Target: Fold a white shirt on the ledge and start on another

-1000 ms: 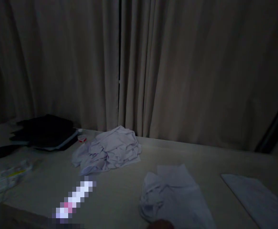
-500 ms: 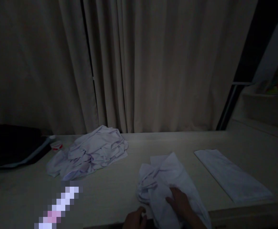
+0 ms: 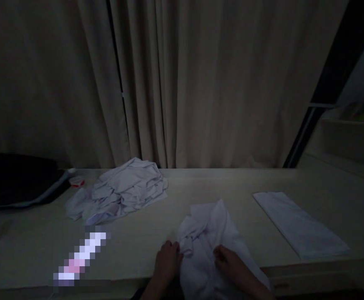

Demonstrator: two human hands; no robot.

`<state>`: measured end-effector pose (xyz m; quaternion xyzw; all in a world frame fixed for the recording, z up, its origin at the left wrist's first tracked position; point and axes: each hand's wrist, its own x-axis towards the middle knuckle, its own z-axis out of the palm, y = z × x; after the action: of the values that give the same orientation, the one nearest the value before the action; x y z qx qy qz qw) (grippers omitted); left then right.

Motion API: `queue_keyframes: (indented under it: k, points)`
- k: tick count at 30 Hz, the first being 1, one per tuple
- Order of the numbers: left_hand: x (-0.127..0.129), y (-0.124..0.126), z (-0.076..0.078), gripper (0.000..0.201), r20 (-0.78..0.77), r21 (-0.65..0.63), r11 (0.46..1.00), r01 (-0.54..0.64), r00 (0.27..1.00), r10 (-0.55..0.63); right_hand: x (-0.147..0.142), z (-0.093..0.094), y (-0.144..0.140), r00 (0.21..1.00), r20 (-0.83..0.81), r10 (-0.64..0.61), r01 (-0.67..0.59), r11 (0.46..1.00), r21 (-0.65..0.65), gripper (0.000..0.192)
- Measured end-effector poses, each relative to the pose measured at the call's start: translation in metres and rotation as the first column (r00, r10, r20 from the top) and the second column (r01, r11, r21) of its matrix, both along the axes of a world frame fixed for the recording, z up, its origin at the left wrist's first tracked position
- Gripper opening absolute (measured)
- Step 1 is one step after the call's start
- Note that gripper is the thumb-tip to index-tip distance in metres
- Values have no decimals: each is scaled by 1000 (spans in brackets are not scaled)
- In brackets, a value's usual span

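Note:
A crumpled white cloth (image 3: 202,266) lies partly on the table and drapes over its front edge toward me. My left hand (image 3: 168,260) pinches the left side of this cloth near its bunched folds. On the cloth's right part, my right hand (image 3: 227,260) has its fingers curled closed on the fabric. A folded white cloth (image 3: 300,225) lies flat as a long strip to the right, apart from both hands. Farther back on the left sits a heap of rumpled white cloth (image 3: 128,187).
Dark folded fabric (image 3: 19,181) and a small red-and-white item (image 3: 76,181) are at the far left. A pixelated bright object (image 3: 81,258) lies at the front left of the table (image 3: 131,250). Curtains (image 3: 200,83) hang behind the table.
My left hand has moved up and left to the cloth's bunched edge. My right hand has gone from resting spread on the cloth to closed fingers. The view has shifted slightly.

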<state>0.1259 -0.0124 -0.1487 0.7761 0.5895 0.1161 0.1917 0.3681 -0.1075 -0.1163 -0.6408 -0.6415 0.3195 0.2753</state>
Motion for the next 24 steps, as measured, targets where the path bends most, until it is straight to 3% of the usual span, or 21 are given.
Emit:
queue_keyframes:
  k: [5, 7, 9, 11, 13, 17, 20, 24]
  points:
    - [-17, 13, 14, 22, 181, 34, 996, -78, 981, 71, -12, -42, -19, 964, 263, 38, -12, 995, -101, 64]
    - [-27, 22, 30, 22, 278, 24, 989, -147, 951, 135, -14, -50, -18, 917, 399, 15, 15, 997, -73, 52]
    - [-38, 30, 51, 24, 378, -7, 973, -229, 901, 214, -10, -45, -11, 885, 465, 0, 13, 1000, -25, 37]
    - [-51, 34, 75, 26, 469, -42, 957, -288, 840, 274, 1, -25, 1, 893, 449, -19, 13, 1000, 15, 26]
    - [-63, 31, 97, 28, 575, -101, 944, -315, 755, 314, 15, 7, 18, 931, 360, -54, 37, 998, 55, 31]
    - [-67, 10, 131, 34, 768, -250, 939, -237, 541, 341, 37, 77, 55, 988, 108, -107, 85, 978, 191, 41]
    - [-60, -3, 140, 33, 787, -219, 960, -172, 551, 278, 41, 121, 72, 976, -98, -196, 217, 928, 304, 37]
    - [-55, -3, 133, 30, 804, -102, 965, -241, 551, 223, 39, 168, 65, 870, -451, -201, 334, 913, 236, 32]
